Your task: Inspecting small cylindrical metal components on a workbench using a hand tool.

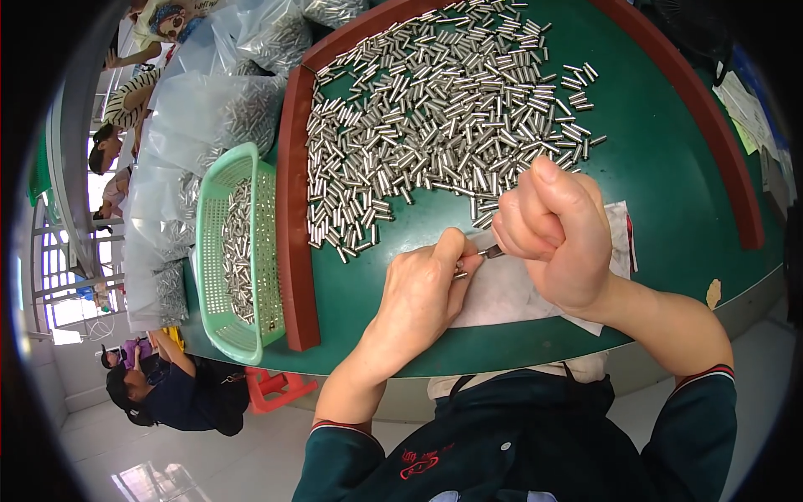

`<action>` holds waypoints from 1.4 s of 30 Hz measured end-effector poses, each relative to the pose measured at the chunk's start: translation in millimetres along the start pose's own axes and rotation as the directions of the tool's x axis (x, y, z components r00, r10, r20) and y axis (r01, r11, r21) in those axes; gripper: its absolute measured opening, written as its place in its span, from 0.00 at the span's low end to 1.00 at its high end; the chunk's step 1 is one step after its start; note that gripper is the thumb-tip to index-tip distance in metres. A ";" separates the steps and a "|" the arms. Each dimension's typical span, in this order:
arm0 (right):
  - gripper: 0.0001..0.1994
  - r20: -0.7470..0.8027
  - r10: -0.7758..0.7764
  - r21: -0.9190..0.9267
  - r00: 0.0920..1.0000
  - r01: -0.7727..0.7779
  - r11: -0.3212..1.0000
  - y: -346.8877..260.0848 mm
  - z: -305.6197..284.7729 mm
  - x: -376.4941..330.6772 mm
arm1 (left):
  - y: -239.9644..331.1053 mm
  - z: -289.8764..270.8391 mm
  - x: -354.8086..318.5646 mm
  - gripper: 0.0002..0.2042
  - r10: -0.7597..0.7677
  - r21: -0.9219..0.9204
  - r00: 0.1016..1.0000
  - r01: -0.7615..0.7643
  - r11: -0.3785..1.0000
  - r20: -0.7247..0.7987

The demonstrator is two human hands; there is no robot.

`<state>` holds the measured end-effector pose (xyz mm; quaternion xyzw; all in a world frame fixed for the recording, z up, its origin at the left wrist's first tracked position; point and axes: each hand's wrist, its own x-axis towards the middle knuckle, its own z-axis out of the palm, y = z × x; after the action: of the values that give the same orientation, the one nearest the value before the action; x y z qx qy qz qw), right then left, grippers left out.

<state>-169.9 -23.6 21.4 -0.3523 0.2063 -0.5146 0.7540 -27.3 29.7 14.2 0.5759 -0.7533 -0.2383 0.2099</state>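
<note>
My left hand (418,289) is closed, thumb and fingers pinching a small metal pin (460,273) whose end shows at the fingertips. Beside it, my right hand (560,238) is curled into a fist with the thumb on top. From the fist's left side a slim metal piece (491,251) points toward the left hand's fingertips; its other end is hidden in the fist. Under both hands lies a whitish cloth (510,297). A broad spread of short silvery metal pins (435,109) covers the table just beyond the hands.
Red-brown rails (294,209) border the green tabletop (661,192). Left of the rail stands a light green basket (226,335) holding more pins. Clear plastic bags (176,117) of metal parts line the far left. A person in dark clothing (196,397) sits near a red stool (272,389).
</note>
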 end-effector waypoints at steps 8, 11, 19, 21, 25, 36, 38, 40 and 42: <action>0.23 0.020 -0.020 -0.037 1.000 0.020 0.999 3.9 -1.5 -1.7 | -2.1 2.2 -0.3 0.08 0.009 -0.015 1.000 -0.009 1.000 -0.018; 0.22 0.040 -0.030 -0.032 0.999 0.031 0.999 4.0 0.6 -2.9 | -1.5 1.5 -0.1 0.08 0.008 0.003 1.000 -0.008 1.000 -0.019; 0.21 0.088 -0.085 -0.175 0.992 0.099 0.980 8.0 8.2 -8.6 | -2.3 -0.8 2.5 0.09 0.030 0.013 0.999 -0.029 0.999 -0.021; 0.22 0.087 -0.093 -0.200 0.992 0.109 0.974 9.6 7.3 -7.7 | -1.7 -1.2 2.6 0.09 0.031 0.020 0.999 -0.031 0.999 -0.020; 0.21 0.118 -0.075 -0.156 0.990 0.093 0.983 8.6 6.9 -8.8 | 0.4 0.3 1.2 0.08 0.070 0.048 0.997 -0.068 0.996 -0.035; 0.21 0.087 -0.013 0.047 0.996 0.009 0.999 -2.0 -0.5 -3.1 | 3.7 -1.3 1.0 0.06 0.063 0.051 0.997 -0.061 0.997 -0.034; 0.21 0.083 -0.001 0.029 0.997 -0.002 1.000 -1.1 -0.3 -0.5 | 3.0 -5.2 1.2 0.05 -0.031 -0.066 0.999 0.029 0.997 -0.022; 0.22 0.040 -0.008 -0.055 0.999 0.010 0.998 1.9 1.9 0.4 | -3.9 -14.4 2.4 0.04 -0.172 -0.413 0.983 0.182 0.893 0.062; 0.22 0.044 -0.009 -0.076 0.999 0.012 0.997 4.9 -3.7 0.4 | -13.6 -16.2 3.3 0.05 -0.235 -0.884 0.921 0.372 0.284 0.312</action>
<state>-169.2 -24.0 15.3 -0.3929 0.2074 -0.5026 0.7417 -8.2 21.5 19.1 0.4700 -0.3700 -0.6923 0.4038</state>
